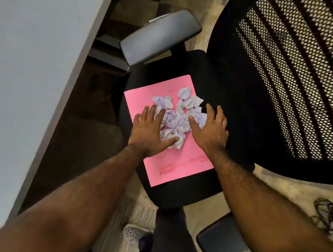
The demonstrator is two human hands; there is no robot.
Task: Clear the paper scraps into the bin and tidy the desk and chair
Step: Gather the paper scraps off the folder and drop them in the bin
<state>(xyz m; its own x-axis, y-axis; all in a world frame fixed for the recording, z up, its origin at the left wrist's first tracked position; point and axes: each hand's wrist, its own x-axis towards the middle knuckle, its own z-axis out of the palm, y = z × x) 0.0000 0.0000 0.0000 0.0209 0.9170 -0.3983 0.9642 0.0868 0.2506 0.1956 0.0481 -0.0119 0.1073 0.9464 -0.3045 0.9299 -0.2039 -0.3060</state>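
The scraps (179, 117) are lying in a heap on a pink folder (168, 145), which is lying on the chair (231, 102) seat beside the desk (35, 59). The left hand (149, 130) and right hand (210, 128) are flanking the heap, fingers spread, touching scraps but gripping nothing.

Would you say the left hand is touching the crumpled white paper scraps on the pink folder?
Touching: the head view shows the left hand pressed against the crumpled white paper scraps, thumb overlapping them.
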